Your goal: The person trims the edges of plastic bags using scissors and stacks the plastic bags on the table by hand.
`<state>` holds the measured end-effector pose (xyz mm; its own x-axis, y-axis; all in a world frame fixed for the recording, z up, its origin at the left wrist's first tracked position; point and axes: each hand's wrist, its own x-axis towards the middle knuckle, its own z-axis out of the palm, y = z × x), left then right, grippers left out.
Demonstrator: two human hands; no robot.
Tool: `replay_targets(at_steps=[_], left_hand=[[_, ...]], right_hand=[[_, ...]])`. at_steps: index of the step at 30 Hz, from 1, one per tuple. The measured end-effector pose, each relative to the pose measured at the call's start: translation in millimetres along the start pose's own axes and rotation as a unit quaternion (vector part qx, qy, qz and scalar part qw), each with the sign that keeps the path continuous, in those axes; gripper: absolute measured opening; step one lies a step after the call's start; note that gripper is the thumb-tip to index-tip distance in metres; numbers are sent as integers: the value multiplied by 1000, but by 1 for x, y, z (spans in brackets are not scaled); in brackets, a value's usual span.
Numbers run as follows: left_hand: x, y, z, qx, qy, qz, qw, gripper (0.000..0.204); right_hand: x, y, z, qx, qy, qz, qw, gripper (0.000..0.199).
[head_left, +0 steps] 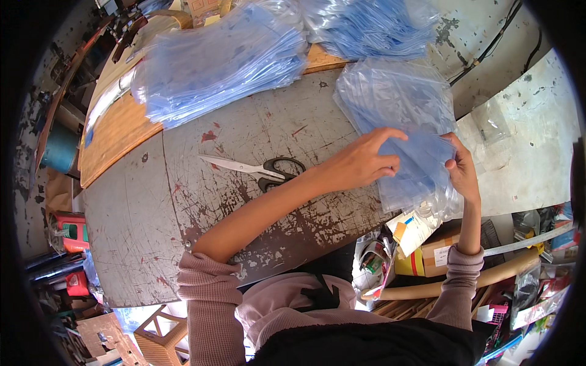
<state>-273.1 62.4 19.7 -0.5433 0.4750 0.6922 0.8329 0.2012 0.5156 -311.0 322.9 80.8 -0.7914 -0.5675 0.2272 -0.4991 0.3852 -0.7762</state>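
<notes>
Tabletop (pixel 244 201) with the small bag stack (pixel 409 165) lying at its right edge, below two larger stacks (pixel 220 61) along the far edge; the step in hand appears to be squaring or counting this stack, and the next move would call for a firm pinch to lift one bag free. Left hand (pixel 360 161) reaches across, fingers spread flat on top; right hand (pixel 461 171) pinches the stack's right rim, with scissors (pixel 259 169) near mid-table.
</notes>
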Motion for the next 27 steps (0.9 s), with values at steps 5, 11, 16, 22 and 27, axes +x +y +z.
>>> replay_targets(at_steps=[5, 11, 16, 22, 27], left_hand=[[8, 5, 2, 92, 70, 9, 993, 13], [15, 6, 4, 101, 137, -5, 985, 11], [-6, 22, -5, 147, 35, -52, 987, 20], [-75, 63, -75, 350, -187, -181, 900, 59], [-112, 75, -113, 294, -254, -206, 898, 60]], right_hand=[[-6, -22, 14, -128, -32, -43, 990, 67], [-21, -34, 58, -327, 91, -28, 940, 60], [-16, -40, 41, -248, -62, -93, 962, 55], [-31, -54, 65, -379, -60, -116, 916, 60], [-32, -47, 66, -260, -65, -100, 958, 58]])
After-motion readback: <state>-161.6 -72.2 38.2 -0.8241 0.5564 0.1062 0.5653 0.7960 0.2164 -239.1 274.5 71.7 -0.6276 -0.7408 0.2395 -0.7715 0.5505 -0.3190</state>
